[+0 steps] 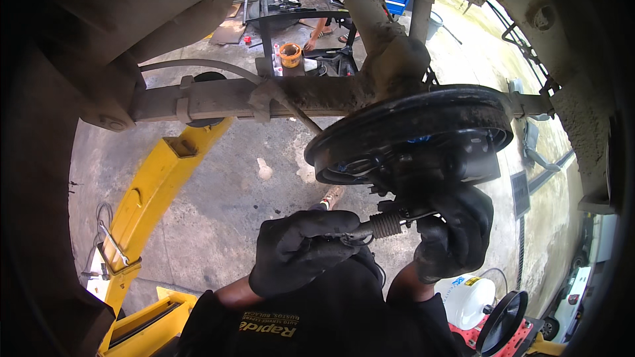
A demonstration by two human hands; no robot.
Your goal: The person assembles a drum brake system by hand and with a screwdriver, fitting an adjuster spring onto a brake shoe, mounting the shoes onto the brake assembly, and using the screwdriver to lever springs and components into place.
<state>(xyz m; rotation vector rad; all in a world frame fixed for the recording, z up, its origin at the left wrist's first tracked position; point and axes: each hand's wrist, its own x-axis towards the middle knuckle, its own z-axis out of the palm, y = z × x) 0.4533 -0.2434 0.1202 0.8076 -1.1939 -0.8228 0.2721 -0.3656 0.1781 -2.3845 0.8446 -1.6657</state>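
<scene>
While both hands wear black gloves, the left hand (301, 251) is closed around a cable (357, 233) whose ribbed rubber boot (387, 223) points to the right. The right hand (456, 231) is curled around the far end of that boot, just under the black backing plate (410, 129) of a drum brake. The plate sits at the end of a dirty axle (370, 20), beside a rusty leaf spring (218, 99). A yellow lift arm (155, 185) crosses the concrete floor (231, 192) below. A white jug (471, 299) stands at the lower right.
</scene>
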